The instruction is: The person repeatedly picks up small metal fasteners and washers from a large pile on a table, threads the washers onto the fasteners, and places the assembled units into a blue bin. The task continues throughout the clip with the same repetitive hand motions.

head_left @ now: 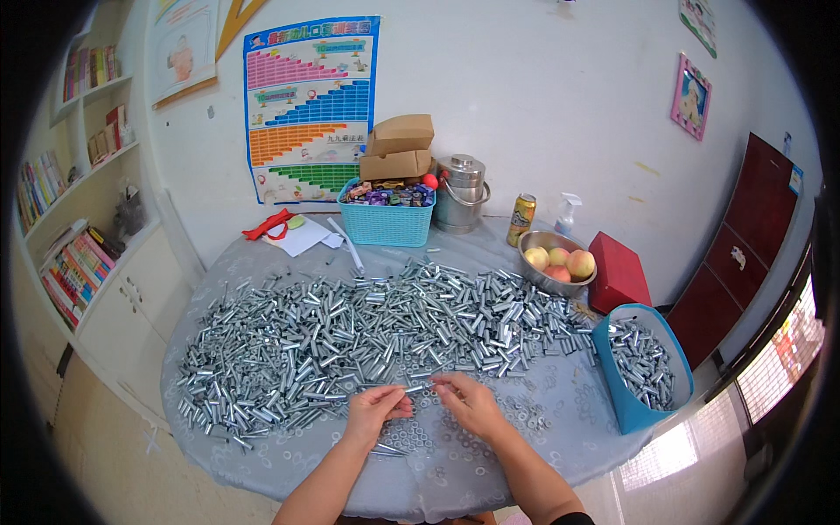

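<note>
A white wall (542,96) backs the room, and a cloth-covered tabletop (573,411) fills the middle. Across it sprawls a heap of metal sleeves (420,315), loosely piled; a nudge on its near side could probably send pieces rolling into the working space. The blue bin (618,398) at the right, loaded with similar metal parts, stands close to the tabletop's rim, so a knock from the right elbow might tip it. At the near middle, the left hand (376,413) pinches the left end of a slim metal piece (417,388), and the right hand (472,408) closes at its right end; whether those fingers grip it is unclear. Loose washers (407,435) lie below the hands, where a dragging wrist could scatter them. The held piece, smooth and narrow, could slip if the fingertips loosen and be lost among its lookalikes.
</note>
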Demonstrator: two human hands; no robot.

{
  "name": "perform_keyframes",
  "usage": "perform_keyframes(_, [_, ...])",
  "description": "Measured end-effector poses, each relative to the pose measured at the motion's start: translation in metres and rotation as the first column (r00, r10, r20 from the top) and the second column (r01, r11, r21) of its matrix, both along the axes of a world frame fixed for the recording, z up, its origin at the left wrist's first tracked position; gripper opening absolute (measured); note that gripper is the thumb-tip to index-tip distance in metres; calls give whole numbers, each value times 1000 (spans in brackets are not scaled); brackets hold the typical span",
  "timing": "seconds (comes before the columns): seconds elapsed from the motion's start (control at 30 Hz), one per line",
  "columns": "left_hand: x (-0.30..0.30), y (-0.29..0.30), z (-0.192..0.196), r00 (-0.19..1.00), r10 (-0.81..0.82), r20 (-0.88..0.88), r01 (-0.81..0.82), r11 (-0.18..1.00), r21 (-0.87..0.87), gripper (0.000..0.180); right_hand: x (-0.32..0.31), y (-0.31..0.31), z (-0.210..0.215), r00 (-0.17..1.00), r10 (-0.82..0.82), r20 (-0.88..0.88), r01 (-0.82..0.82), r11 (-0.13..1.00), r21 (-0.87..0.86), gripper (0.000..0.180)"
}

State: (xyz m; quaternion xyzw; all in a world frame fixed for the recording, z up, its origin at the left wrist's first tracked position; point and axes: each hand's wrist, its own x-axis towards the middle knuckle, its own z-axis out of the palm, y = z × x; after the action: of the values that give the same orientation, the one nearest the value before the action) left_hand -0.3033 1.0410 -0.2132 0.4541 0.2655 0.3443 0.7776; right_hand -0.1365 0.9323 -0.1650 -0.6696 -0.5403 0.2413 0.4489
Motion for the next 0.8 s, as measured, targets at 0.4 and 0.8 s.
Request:
perform_keyframes(0.4, [2,-7,9,995,-56,-82,71,981,183,19,8,13,-35,909,111,-403,-72,991,109,24])
perform_keyframes(0.8, [2,4,-2,998,52,-38,-42,970,240,25,64,-4,0,866,-349,-359,444,866,229,13])
